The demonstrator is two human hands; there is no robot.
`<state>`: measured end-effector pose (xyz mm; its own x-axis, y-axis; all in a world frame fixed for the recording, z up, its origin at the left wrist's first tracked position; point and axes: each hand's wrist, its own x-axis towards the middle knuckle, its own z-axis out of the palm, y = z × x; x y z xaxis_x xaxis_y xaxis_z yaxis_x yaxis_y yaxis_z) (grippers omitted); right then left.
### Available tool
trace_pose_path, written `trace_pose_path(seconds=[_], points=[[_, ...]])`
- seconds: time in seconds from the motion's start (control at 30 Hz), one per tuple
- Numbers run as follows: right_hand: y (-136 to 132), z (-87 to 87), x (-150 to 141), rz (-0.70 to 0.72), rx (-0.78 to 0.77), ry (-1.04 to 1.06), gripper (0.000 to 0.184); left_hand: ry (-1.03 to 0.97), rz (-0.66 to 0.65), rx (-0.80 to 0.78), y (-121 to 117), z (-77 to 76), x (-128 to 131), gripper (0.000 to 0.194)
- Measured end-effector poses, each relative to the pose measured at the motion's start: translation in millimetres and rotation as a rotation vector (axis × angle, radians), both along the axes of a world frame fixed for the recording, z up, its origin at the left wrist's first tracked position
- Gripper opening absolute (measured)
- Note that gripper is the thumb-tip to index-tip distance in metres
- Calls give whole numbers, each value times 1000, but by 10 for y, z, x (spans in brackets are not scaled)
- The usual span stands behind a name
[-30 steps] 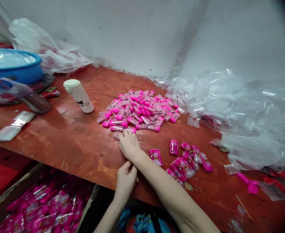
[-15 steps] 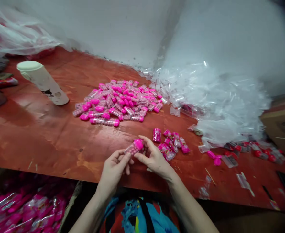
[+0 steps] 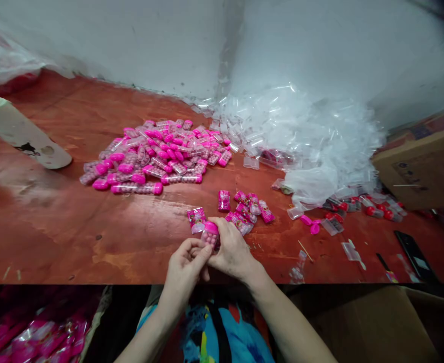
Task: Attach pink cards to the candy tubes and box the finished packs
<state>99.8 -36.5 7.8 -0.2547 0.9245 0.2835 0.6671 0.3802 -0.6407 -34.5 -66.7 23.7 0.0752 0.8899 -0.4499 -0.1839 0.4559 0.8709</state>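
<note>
Both hands meet around a short clear tube of pink candy balls [image 3: 208, 238] with a bright pink cap, just above the table's front part. My left hand [image 3: 186, 264] pinches its lower end, thumb against the clear side. My right hand [image 3: 232, 250] curls round its right side near the cap. Just beyond the tube is a pink printed packet [image 3: 196, 220]; whether it rests on the table or touches the fingers, I cannot tell. Right of it lie a pink sachet [image 3: 224, 200] and a small cluster of pink wrapped packets [image 3: 246, 209].
A heap of pink-capped filled tubes [image 3: 161, 151] covers the table's middle. Clear empty tubes [image 3: 305, 136] are piled back right, near a cardboard box [image 3: 422, 161]. A tumbler [image 3: 28, 133] stands left; a phone [image 3: 414, 254] lies right. Below the edge, a box holds pink packets [image 3: 36, 338].
The tube has turned more upright, and my right hand has closed further round it. A pink packet now shows beyond the hands. The view has swung right.
</note>
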Motion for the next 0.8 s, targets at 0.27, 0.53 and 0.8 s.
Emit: trace_pose_path(seconds=[0.27, 0.53, 0.8], points=[[-147, 11, 129, -39, -176, 155, 70, -190, -96, -58, 17, -11, 1, 29], [-278, -104, 98, 33, -693, 1099, 44, -68, -316, 8, 77, -65, 0, 33], [-173, -194, 156, -248, -479, 1036, 34, 1200, -249, 635, 432, -425, -77, 45]])
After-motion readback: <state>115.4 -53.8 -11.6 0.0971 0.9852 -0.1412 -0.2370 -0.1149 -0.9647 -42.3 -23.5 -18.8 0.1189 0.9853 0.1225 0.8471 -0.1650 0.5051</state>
